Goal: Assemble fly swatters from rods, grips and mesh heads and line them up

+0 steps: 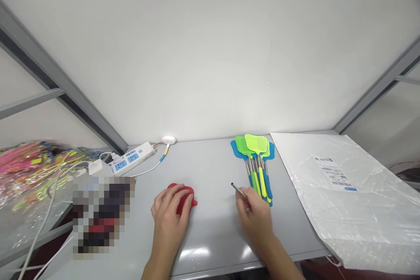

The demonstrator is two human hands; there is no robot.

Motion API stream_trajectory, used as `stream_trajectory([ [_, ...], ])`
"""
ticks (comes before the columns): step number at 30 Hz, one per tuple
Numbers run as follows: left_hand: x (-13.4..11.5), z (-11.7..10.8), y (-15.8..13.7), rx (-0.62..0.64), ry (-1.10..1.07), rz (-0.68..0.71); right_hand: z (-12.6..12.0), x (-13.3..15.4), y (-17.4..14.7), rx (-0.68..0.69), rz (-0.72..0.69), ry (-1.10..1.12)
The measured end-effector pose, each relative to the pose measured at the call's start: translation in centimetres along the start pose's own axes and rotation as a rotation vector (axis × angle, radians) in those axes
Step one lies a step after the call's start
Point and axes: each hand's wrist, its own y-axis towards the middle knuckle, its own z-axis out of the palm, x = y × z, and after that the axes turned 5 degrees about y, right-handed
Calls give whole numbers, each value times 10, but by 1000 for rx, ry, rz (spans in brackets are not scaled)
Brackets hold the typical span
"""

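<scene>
A red fly swatter head [183, 201] lies on the grey table under my left hand [168, 207]. My fingers curl over its far edge and my thumb rests along its right side. Its short red socket sticks out to the right. In my right hand [256, 214] is a metal fly swatter handle [239, 190], its bare rod end pointing up and left towards the red head. A bit of red shows inside the grip; my palm hides most of it. The rod and the red head are apart. Just beyond my right hand lies a bunch of assembled fly swatters [256, 144], green, yellow-green and blue.
A white power strip [133, 157] with plugs and cables sits at the back left. Bags of colourful items [42, 170] are at the far left, beside a blurred-out patch [103, 218]. A white plastic mailer [354, 201] covers the table's right side. A wall [210, 74] rises behind.
</scene>
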Motion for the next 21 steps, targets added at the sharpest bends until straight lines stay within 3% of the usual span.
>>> stream_trajectory([
  [4, -3, 5, 3, 23, 0, 16, -34, -18, 0, -152, 130, -224],
  [8, 1, 8, 4, 31, -4, -4, -55, -32, 9, -107, 229, -432],
  [13, 7, 11, 2, 32, -10, -29, -56, -36, 21, 38, 361, -582],
  [21, 13, 13, 2, 20, -58, -41, -53, -30, 30, 115, 391, -645],
])
